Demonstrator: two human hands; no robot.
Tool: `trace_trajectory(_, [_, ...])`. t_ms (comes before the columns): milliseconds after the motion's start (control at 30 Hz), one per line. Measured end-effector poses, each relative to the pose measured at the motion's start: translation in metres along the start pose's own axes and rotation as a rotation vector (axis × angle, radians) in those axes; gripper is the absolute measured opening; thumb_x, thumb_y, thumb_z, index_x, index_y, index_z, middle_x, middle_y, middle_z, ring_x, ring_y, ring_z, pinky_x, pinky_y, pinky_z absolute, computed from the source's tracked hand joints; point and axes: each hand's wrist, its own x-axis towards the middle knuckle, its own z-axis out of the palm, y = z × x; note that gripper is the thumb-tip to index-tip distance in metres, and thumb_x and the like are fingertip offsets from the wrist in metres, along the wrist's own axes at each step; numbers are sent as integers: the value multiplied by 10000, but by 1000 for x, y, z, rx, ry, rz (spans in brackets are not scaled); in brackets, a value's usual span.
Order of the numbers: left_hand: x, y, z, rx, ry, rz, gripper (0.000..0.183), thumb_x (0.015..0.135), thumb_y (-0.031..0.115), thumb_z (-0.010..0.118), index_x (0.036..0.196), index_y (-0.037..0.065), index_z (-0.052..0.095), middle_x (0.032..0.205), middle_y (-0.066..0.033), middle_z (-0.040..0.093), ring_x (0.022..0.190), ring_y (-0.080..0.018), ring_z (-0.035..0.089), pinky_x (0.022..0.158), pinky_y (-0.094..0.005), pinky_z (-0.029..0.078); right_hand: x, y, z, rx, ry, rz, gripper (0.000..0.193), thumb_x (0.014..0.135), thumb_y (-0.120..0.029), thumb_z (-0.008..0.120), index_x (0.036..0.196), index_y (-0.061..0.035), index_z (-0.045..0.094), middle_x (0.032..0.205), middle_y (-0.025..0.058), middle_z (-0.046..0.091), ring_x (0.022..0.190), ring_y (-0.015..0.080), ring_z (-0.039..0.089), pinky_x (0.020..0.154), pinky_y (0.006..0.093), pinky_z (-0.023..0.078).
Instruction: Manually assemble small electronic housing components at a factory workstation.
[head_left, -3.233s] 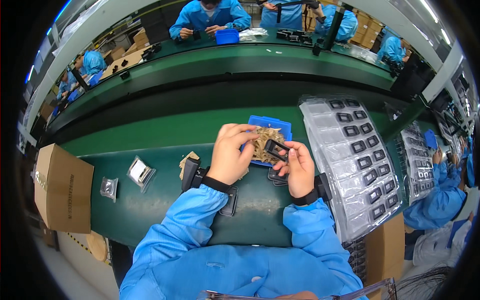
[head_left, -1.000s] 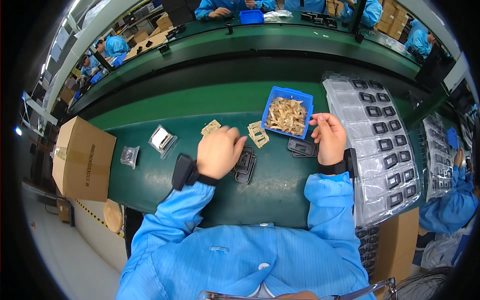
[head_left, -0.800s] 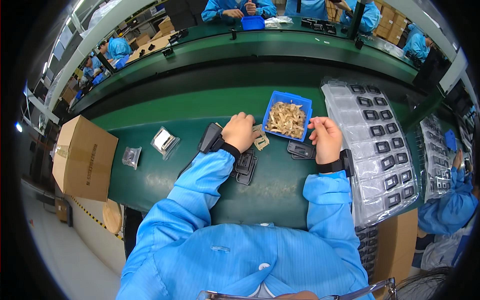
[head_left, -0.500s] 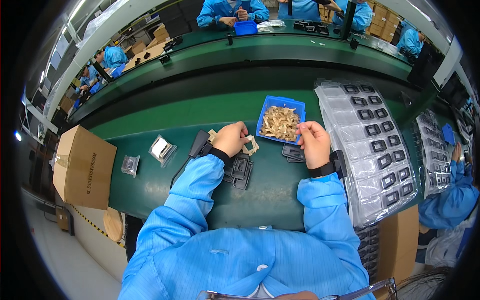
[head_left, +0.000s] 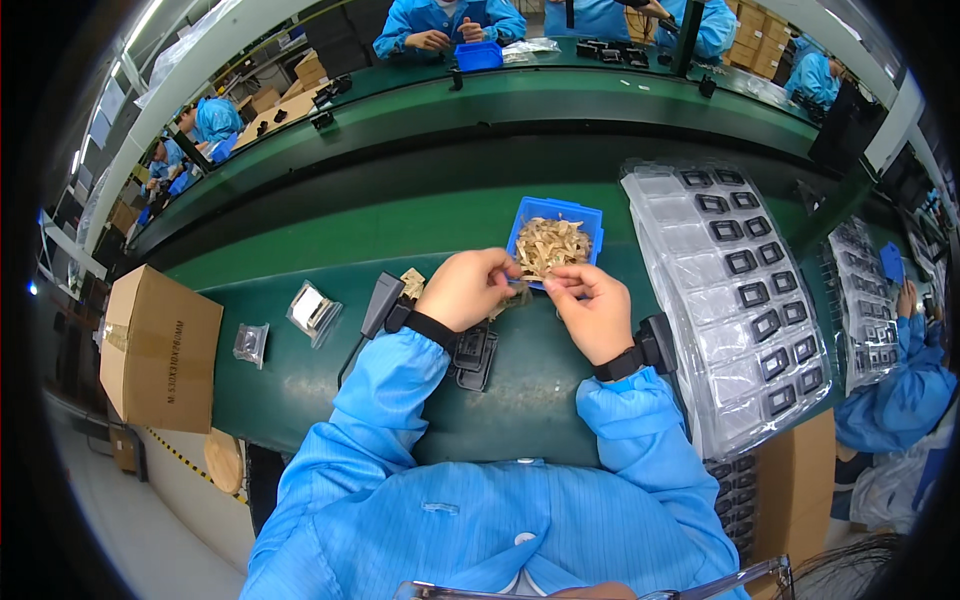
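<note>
My left hand [head_left: 468, 290] is closed in a pinch in front of the blue bin, at a thin tan cut-out piece [head_left: 518, 296], blurred and partly hidden by the fingers. Close by on the right, my right hand [head_left: 594, 314] pinches thumb and forefinger together; whatever is between them is too small to make out. Just beyond both hands stands the blue bin [head_left: 598, 232], heaped with tan strips [head_left: 550, 243]. Below my left hand lie dark rectangular plastic frames [head_left: 475, 358], partly covered by the hand and wrist.
Clear blister trays [head_left: 690, 290] with black frames lie at right. On the left are a cardboard box [head_left: 165, 350], two small clear-wrapped packs [head_left: 313, 312] and a black corded device [head_left: 380, 305]. Other people in blue work across the bench and at far right.
My hands have come closer together in front of the bin, the left moving right with the tan piece and the right moving left. The view has shifted slightly.
</note>
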Motion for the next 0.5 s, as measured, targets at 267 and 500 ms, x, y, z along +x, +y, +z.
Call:
trace_trajectory(267, [-2, 20, -5, -399, -17, 61, 146, 842, -35, 750, 965, -22, 672, 848, -9, 664, 796, -50, 619, 702, -200, 524, -3, -2, -1, 58, -77, -60, 145, 895, -59, 730, 1000, 39, 715, 880, 68, 736, 708, 74, 651, 633, 229, 529])
trace_trajectory(500, [10, 36, 13, 197, 365, 637, 200, 742, -7, 749, 937, 31, 729, 923, -97, 709, 880, -308, 680, 788, -382, 549, -1, -10, -10, 247, -87, 103, 169, 999, -95, 591, 946, 32, 690, 889, 47, 725, 728, 77, 655, 606, 222, 520])
